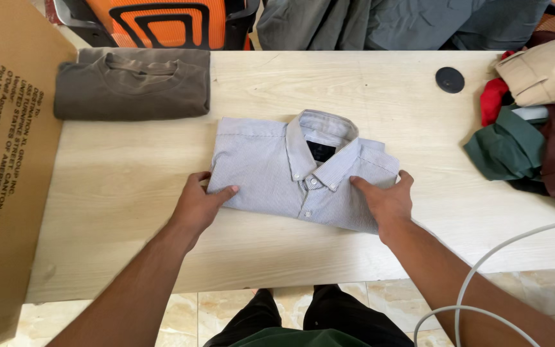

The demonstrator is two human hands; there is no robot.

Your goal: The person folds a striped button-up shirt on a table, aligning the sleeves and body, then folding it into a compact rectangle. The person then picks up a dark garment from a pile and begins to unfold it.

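A cardboard sheet (8, 160) is leaning far to the left of the striped shirt (271, 167), and a folded brown sweatshirt (133, 83) is lying up and to the left of it. The left hand (199, 202) is pressing on the shirt's lower left corner, thumb on top, fingers curled at the edge. The folded, buttoned shirt is sitting mid-desk (117, 193), collar pointing away. The right hand (387, 198) is resting flat on its lower right corner, fingers spread. A black round disc (449, 80) is sitting up and right of the shirt, a heap of clothes (534, 128) farther right, a white cable (496, 257) looping below
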